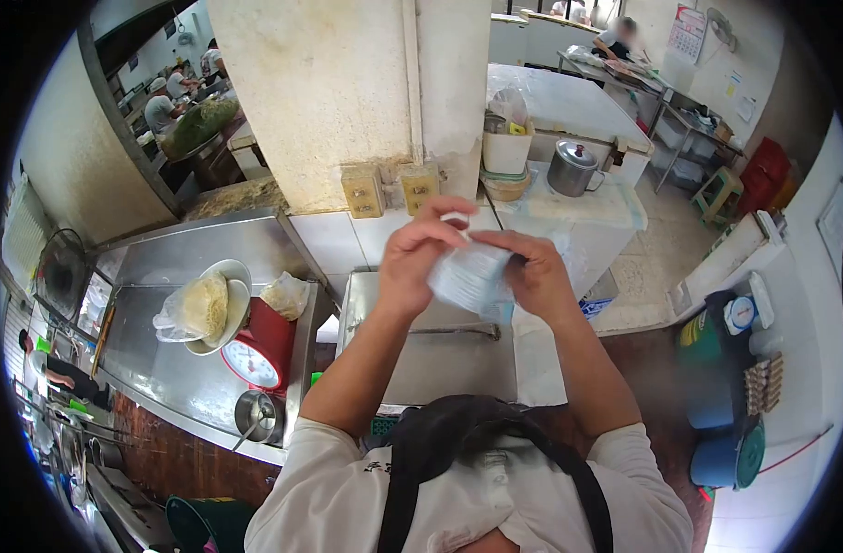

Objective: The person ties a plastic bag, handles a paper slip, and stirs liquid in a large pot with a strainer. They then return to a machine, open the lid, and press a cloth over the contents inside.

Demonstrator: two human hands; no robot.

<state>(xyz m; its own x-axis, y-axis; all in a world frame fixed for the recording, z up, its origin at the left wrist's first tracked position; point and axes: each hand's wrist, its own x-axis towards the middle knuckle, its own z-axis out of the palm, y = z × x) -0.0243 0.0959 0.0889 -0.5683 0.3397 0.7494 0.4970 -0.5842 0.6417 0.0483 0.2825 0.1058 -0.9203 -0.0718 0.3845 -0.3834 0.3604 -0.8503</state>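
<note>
Both hands are raised in front of me over a metal-topped surface (421,355). Between them is a bundle of thin, pale bluish plastic bags (472,276), blurred by motion. My right hand (538,278) pinches its right side between thumb and fingers. At the left edge, my left hand (410,267) grips the plastic low down, its upper fingers loosely bent above. A loose end of the plastic hangs below my right fingers.
On the steel counter to the left, a red scale (260,341) bears a bowl (240,276) with bagged noodles (203,309). A metal pot (258,417) stands at its edge. A lidded metal pot (574,168) sits back right. Egg trays (764,385) are at right.
</note>
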